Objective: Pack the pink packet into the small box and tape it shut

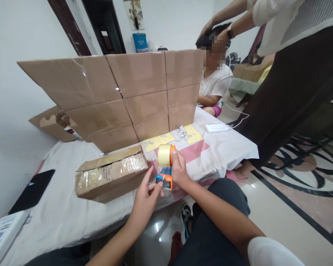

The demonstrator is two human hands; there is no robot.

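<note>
My right hand (178,168) grips an orange tape dispenser (165,176) carrying a yellowish tape roll (164,154), held just off the right end of a small cardboard box (111,174). My left hand (146,197) is below the dispenser, its fingers pinching at the tape end by the dispenser's mouth, with the index finger pointing toward the box. The box lies on a low table under a white cloth (72,214) and has clear tape across its top seam.
A large unfolded cardboard sheet (119,96) stands behind the box. A dark phone (32,190) and a white booklet (2,236) lie at the left. A white power bank (217,128) rests at the right. One person sits behind; another stands at the right, hands on that person's head.
</note>
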